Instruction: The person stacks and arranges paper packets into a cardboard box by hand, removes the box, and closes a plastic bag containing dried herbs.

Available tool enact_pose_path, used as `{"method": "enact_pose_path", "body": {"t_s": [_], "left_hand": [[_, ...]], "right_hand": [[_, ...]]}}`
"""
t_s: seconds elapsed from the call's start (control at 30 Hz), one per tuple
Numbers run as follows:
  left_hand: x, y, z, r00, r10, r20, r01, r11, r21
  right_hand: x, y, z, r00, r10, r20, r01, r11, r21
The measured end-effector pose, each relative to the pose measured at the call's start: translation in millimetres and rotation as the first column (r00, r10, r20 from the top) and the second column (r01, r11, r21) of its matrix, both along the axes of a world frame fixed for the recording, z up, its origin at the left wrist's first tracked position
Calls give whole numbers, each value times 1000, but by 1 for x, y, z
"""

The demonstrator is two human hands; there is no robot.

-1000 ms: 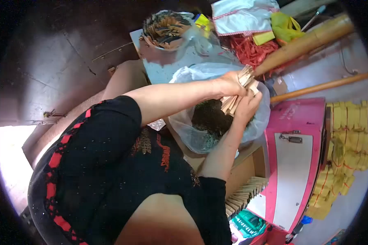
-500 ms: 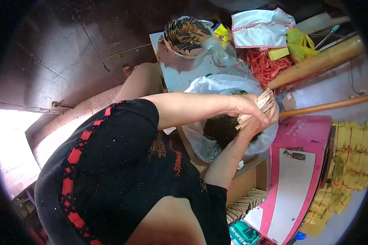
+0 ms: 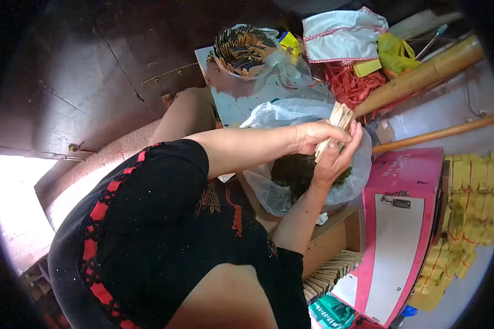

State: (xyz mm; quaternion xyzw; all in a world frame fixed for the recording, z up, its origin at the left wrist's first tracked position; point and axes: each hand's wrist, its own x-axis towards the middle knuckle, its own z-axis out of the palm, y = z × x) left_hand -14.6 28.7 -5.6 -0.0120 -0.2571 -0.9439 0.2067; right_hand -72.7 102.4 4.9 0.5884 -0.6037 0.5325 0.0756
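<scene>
Between both hands is a bundle of thin, flat tan strips (image 3: pixel 341 115), fanned slightly at the upper end; whether they are paper or wood I cannot tell. My left hand (image 3: pixel 315 136) comes in from the upper left and grips the bundle's side. My right hand (image 3: pixel 337 159) is closed round its lower part, fingers extending up behind it. The hands touch each other. Below them stands a container lined with a clear plastic bag (image 3: pixel 263 192), holding dark green-brown loose material (image 3: pixel 291 170). Part of that material is hidden by my hands and forearms.
A bowl (image 3: pixel 241 71) of dark-tipped tan pieces stands on a pale board (image 3: pixel 230 107). A cardboard box (image 3: pixel 335 236) holds similar tan strips (image 3: pixel 332 271). Nearby are red shredded strips (image 3: pixel 354 82), bamboo poles (image 3: pixel 422 74), a pink-and-white cabinet (image 3: pixel 395 219) and yellow bundles (image 3: pixel 466 219).
The bundle has turned more upright. My right hand's fingers have shifted up along its far side, and my left hand has moved slightly left. The whole view has shifted a little.
</scene>
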Motion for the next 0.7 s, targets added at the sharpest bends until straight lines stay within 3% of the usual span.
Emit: {"method": "enact_pose_path", "body": {"t_s": [0.13,0.17,0.2,0.3,0.33,0.37,0.4,0.43,0.47,0.57,0.67,0.7], "left_hand": [[3,-2,-10,998,-65,-1,65,998,14],[5,-5,-13,993,-114,29,113,993,26],[6,3,-3,989,39,144,-41,999,6],[17,-13,-16,983,-24,184,69,968,-243],[10,-17,-29,987,60,147,-26,974,-223],[18,-20,-24,984,123,130,-76,944,-322],[25,-12,-11,903,326,281,-207,901,-380],[17,-51,-43,963,113,244,-16,929,-369],[13,-51,-43,976,99,196,-25,937,-347],[10,-50,-30,984,160,73,-117,907,-404],[0,-39,-20,945,295,144,-180,832,-525],[-4,-37,-19,932,324,163,-193,823,-534]], "right_hand": [[7,5,0,997,-3,81,3,1000,-1],[-2,4,-4,999,-44,-5,44,999,-8],[-4,5,-6,1000,-10,-13,9,1000,-26],[-7,27,-6,987,-105,-120,111,993,43],[-7,46,-5,958,-227,-178,232,973,6],[-6,71,-2,940,-299,-167,305,952,12],[-11,98,-4,907,-390,-158,402,914,49],[-14,126,-5,868,-472,-155,488,868,89],[-17,159,-7,831,-540,-130,554,822,132],[-19,247,-17,631,-754,-185,776,614,146],[-15,334,-25,271,-923,-273,962,266,57],[-12,357,-25,152,-966,-211,985,129,117]]}}
